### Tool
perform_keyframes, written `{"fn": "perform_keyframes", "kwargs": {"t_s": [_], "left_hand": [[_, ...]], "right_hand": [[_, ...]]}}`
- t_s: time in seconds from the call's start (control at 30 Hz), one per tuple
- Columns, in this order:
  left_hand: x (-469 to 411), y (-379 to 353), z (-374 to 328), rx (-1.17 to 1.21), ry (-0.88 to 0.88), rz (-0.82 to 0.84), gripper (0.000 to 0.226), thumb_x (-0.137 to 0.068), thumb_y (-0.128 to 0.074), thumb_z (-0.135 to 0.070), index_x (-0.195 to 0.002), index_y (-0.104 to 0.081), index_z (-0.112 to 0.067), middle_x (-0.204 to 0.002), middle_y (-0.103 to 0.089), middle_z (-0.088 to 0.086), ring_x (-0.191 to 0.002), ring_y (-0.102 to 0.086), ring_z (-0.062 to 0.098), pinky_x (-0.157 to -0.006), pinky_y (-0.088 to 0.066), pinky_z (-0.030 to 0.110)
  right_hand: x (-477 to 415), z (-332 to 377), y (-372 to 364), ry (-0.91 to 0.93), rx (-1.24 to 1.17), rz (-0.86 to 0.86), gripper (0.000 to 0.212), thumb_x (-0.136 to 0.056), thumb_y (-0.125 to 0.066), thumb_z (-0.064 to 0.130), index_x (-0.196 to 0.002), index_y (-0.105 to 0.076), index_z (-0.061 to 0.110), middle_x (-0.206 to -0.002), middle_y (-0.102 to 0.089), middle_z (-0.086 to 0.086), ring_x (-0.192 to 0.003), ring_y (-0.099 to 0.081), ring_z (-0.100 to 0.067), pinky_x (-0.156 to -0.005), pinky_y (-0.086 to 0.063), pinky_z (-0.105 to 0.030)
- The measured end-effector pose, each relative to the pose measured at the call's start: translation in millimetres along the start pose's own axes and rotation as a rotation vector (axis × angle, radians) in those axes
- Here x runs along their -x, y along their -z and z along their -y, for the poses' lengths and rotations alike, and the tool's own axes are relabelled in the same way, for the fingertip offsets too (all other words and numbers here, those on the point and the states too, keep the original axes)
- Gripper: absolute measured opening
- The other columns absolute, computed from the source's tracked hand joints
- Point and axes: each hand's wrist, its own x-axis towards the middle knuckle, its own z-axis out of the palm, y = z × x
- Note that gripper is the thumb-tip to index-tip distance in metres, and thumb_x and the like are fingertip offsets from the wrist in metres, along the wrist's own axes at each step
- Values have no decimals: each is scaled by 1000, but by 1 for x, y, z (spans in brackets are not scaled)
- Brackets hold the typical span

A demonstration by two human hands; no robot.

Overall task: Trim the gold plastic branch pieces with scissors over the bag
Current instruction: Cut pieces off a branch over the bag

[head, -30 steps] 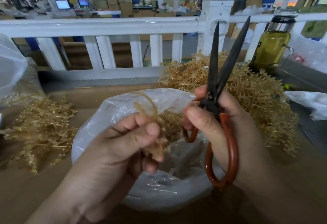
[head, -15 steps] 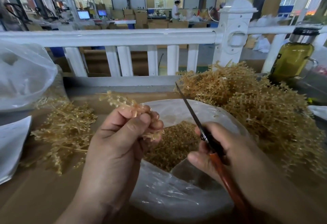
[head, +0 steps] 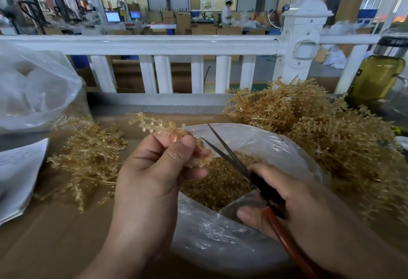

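A: How far along is the trimming, would you say?

B: Partway, I'd judge. The bag (head: 287, 144) under both hands has a good layer of cut bits (head: 220, 181) in it, so plenty has been done. But the big heap (head: 331, 137) beyond the right hand (head: 291, 208) looks uncut, and that is a lot left.

A: And the small heap (head: 88, 159) out past the left hand (head: 154, 172)?

B: Can't tell whether those are finished stems or waiting ones. They look thinner and barer, which hints at finished, but that's a guess.

A: What is the left hand doing?

B: It is closed in a pinch on one branch (head: 159, 126). Thumb and curled fingers (head: 154, 146) clamp it near the middle. One end sticks out above and away from the knuckles, the other pokes out on the thumb side, over the bag.

A: The right hand?

B: Wrapped round the handles of the scissors (head: 238, 166), fingers curled tight. The blades point up towards the left hand, parted only a little. Their tips sit just beside the branch end at the left thumb. I can't tell if they touch it.

A: So a cut is close?

B: Seems so. The branch end is over the bag, so whatever comes off should drop in with the rest
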Motion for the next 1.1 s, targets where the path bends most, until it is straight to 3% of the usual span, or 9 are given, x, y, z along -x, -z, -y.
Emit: {"fn": "perform_keyframes", "kwargs": {"t_s": [0.17,0.3,0.47,0.67,1.1], "left_hand": [[2,-1,2,-1,20,74,7,-76,-75,-29,-76,-71,-23,-91,-74,10,-85,-74,19,-64,-57,27],[4,-3,3,-16,25,84,9,-74,-75,-30,-77,-70,-23,-91,-75,9,-84,-74,18,-64,-57,26],[7,-6,6,-33,40,102,15,-78,-72,-23,-85,-65,-12,-87,-73,10,-83,-73,21,-63,-56,26],[9,-9,9,-43,14,149,8,-79,-70,-22,-73,-69,-27,-81,-73,3,-77,-72,17,-62,-55,26],[10,-11,9,-22,40,139,3,-73,-73,-28,-72,-71,-26,-81,-74,6,-75,-72,17,-61,-56,26]], "right_hand": [[2,-1,1,59,34,-16,61,-67,-38,92,-117,-37,57,-105,-55,38,-88,-59,13,-72,-44,-19],[3,-3,0,105,43,-31,56,-71,-41,87,-115,-45,52,-95,-58,33,-78,-60,8,-55,-41,-14],[3,-5,-2,165,5,-56,47,-78,-46,79,-111,-51,46,-90,-60,28,-74,-61,6,-56,-42,-13],[3,-7,-5,202,-7,-104,44,-81,-49,73,-112,-52,43,-84,-58,30,-70,-59,6,-55,-41,-12],[1,-10,-6,220,10,-166,43,-82,-50,71,-109,-56,39,-77,-54,26,-65,-54,6,-52,-37,-11]]}}
